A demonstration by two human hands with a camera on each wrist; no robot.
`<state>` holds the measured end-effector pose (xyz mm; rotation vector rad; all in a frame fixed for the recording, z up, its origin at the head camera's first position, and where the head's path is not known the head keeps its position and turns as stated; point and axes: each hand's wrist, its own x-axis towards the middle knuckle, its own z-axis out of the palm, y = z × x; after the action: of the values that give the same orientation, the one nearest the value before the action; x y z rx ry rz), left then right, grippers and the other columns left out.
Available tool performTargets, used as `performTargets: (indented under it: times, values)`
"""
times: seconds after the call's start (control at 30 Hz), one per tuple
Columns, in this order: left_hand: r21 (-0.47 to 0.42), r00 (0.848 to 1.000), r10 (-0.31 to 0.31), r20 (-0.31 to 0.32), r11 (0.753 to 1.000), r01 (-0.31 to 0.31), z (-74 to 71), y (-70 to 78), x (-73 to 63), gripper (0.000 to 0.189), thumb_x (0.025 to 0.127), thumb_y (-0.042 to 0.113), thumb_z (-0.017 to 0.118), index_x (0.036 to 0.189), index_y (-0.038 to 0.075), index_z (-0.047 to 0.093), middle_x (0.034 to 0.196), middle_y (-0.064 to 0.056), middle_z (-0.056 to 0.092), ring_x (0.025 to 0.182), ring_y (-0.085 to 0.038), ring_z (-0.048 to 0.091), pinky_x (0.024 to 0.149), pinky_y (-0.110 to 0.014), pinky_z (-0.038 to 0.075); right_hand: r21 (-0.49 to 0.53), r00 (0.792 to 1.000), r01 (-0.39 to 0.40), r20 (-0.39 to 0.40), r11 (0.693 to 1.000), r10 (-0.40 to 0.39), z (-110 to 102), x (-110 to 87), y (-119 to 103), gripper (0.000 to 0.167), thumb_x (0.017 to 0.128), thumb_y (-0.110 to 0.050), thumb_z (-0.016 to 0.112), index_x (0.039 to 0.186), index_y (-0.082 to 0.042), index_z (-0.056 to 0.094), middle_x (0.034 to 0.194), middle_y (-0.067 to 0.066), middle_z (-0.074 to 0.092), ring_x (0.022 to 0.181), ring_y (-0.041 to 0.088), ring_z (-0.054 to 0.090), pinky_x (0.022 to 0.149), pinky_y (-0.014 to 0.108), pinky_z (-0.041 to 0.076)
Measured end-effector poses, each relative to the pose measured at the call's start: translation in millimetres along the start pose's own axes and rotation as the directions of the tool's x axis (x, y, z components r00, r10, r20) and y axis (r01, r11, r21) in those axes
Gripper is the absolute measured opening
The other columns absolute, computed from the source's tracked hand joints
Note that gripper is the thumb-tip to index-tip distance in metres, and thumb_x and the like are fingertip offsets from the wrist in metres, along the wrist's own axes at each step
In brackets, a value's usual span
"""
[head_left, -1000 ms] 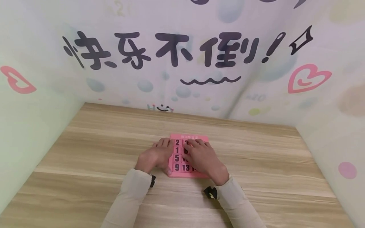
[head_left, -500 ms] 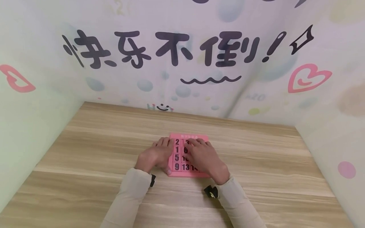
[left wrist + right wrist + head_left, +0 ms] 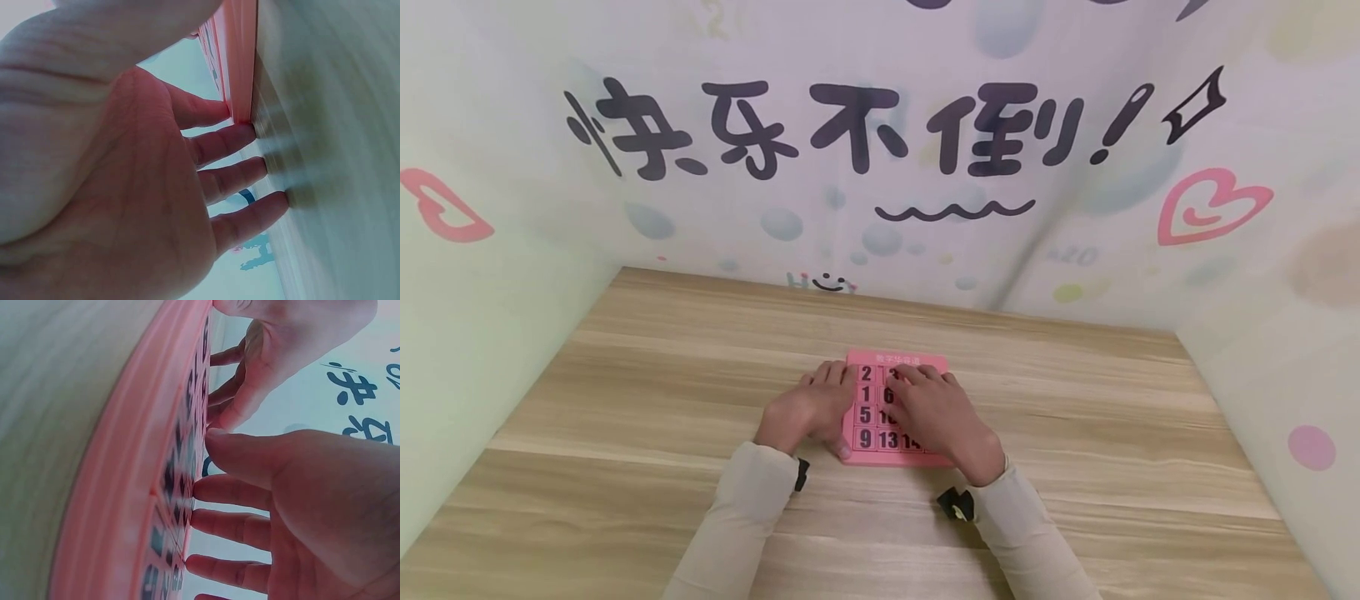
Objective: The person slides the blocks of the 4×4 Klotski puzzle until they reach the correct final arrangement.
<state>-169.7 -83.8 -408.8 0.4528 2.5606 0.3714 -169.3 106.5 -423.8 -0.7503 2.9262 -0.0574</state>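
Note:
A pink sliding number puzzle (image 3: pixel 866 415) lies flat on the table, its black-numbered tiles partly covered by the right hand. Tiles 2, 1, 5 and 9 show down its left column; 13 and 14 show in the bottom row. The left hand (image 3: pixel 808 412) steadies the left side, its thumb by the lower left corner. In the left wrist view, the index fingertip touches the puzzle's pink side (image 3: pixel 240 59), while other straight fingers reach the tabletop. Over the right part lies the right hand (image 3: pixel 943 417); the right wrist view shows its thumb and extended fingertips (image 3: pixel 200 487) on the tiles.
The wood-grain table (image 3: pixel 662 367) extends around the puzzle. A white printed backdrop (image 3: pixel 850 242) with large black characters rises behind it, and pale walls flank both sides. Black bows sit at both sleeve cuffs (image 3: pixel 1000 500).
Both hands keep nearly the same places on the puzzle. No clear shift of a tile shows among the visible ones.

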Motion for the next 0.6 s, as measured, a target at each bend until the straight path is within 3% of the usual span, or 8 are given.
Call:
performTargets:
  times: [0.6]
  values:
    - [-0.005,1.000,0.005,-0.005,1.000,-0.005,0.1,-1.0,-0.4,0.123,0.067,0.034,0.090,0.157,-0.001,0.014,0.162,-0.021,0.018,0.151,-0.036,0.015,0.125,-0.049,0.017,0.000,1.000,0.003,-0.004,1.000,-0.003,0.5,-0.6,2.5,0.046,0.099,-0.041,0.057,0.139,-0.017,0.060,0.147,0.006,0.052,0.134,0.032,0.049,0.106,0.055,0.045]
